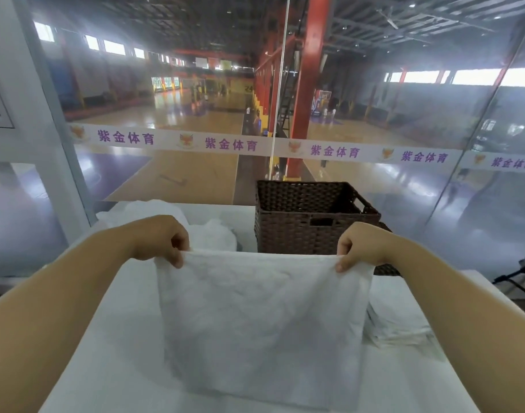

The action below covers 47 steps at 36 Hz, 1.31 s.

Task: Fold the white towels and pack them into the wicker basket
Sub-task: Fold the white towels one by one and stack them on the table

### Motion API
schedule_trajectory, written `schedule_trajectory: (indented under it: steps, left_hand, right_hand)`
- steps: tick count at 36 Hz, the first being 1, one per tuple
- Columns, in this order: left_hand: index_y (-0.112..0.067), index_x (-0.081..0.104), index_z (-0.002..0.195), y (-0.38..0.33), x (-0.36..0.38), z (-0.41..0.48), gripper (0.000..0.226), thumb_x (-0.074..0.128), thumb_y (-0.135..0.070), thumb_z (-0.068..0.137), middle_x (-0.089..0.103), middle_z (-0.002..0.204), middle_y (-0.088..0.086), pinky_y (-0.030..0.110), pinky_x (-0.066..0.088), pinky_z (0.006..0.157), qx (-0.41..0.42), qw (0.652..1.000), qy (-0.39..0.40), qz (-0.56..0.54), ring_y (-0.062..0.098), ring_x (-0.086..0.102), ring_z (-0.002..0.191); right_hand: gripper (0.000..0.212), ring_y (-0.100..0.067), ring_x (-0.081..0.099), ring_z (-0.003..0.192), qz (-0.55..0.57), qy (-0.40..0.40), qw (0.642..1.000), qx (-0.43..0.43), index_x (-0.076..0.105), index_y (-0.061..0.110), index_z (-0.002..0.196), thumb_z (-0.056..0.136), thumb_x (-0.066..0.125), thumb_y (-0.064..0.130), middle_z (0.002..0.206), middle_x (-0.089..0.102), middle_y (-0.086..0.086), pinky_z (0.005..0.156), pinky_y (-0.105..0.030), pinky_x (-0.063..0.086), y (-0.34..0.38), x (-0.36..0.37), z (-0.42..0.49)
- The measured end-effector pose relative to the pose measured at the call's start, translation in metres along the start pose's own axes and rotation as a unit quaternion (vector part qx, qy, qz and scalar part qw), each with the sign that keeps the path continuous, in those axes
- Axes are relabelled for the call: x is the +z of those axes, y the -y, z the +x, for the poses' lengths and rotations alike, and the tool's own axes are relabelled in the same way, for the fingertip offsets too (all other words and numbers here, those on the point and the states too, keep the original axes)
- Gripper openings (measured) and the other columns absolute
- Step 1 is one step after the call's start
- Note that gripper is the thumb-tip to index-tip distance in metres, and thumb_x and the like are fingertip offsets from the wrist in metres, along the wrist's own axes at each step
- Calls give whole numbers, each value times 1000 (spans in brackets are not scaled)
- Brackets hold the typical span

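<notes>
White towel (261, 323) hangs over the table's (121, 353) near edge, top hem running left to right. Your left hand (163, 239) pinches one top corner and your right hand (362, 245) the other, fingers curled on cloth. The wicker basket (308, 231) sits beyond at the far edge, nearer your right hand.

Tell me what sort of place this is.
Probably a room in a sports hall overlooking indoor courts: beyond the glass wall lie wooden court floors and what looks like a basketball hoop; a logo strip crosses the glass.
</notes>
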State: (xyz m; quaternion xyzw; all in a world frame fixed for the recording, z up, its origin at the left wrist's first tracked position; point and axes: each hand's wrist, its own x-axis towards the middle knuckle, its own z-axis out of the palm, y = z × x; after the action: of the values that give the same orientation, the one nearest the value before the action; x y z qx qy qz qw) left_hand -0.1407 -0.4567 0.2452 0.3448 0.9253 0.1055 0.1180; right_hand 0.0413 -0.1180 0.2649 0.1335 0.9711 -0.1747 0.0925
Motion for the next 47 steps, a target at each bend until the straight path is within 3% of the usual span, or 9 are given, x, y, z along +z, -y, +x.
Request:
schedule_trajectory:
  steps: [4,8,12,19,25,32,37,42,47]
  left_hand:
    - [-29,54,85,8,7,13,27,76,-18,74,58,80,-7,24,41,60,-12,998,-27,-48,13,52,72]
    - [-30,65,89,15,10,26,12,65,-19,84,63,89,-10,23,42,69,12,995,-91,23,13,54,85]
    - [-24,70,89,22,1,31,15,58,-15,90,68,95,-5,33,47,81,24,977,-210,22,19,57,90]
    - [-13,67,94,7,-2,10,15,53,-9,92,64,94,0,27,35,70,6,960,-279,-26,19,53,86]
    - [-18,63,91,15,60,-20,12,52,-13,93,62,88,-2,31,43,70,-20,977,-210,-15,22,54,81]
    - [-25,50,92,25,187,-73,18,42,-9,93,52,81,-1,24,30,52,-96,994,-19,37,19,49,68]
    - [-24,50,95,23,245,-106,21,39,-7,93,53,88,-2,23,35,59,-147,986,74,-5,15,50,71]
    - [-28,52,90,26,265,-117,14,43,-19,96,55,84,-1,24,35,56,-183,976,87,-85,15,51,68]
    - [-24,59,111,31,260,-100,20,44,-22,98,59,96,2,25,37,58,-197,974,54,-95,15,52,67]
  right_hand:
    - [22,-12,57,80,-3,-41,999,-4,64,20,81,70,83,21,86,63,6,66,-21,43,0,8,19]
    - [33,-12,58,83,27,-75,997,3,61,21,99,73,81,16,87,62,6,66,-19,43,-1,15,39]
    - [6,-14,60,84,28,-154,988,2,71,22,85,82,71,17,85,66,6,68,-22,46,-2,16,55]
    - [5,-12,51,80,15,-291,955,-60,67,17,86,90,63,18,86,58,5,72,-24,34,3,11,47]
    - [6,-18,58,83,-2,-206,978,-42,66,18,85,88,65,23,86,66,4,77,-37,49,-17,65,31]
    - [16,-22,59,80,-41,-15,999,-16,53,30,75,89,61,26,80,62,4,60,-30,38,-42,188,-1]
    - [9,-19,55,78,-27,98,995,16,52,25,84,93,54,24,89,61,-2,63,-29,41,-51,246,-25]
    - [15,-14,51,67,24,135,990,41,52,25,79,94,53,22,77,57,7,59,-27,39,-58,263,-35]
    - [10,-18,55,68,54,97,992,65,59,20,88,94,51,22,81,61,-1,59,-30,42,-58,253,-21]
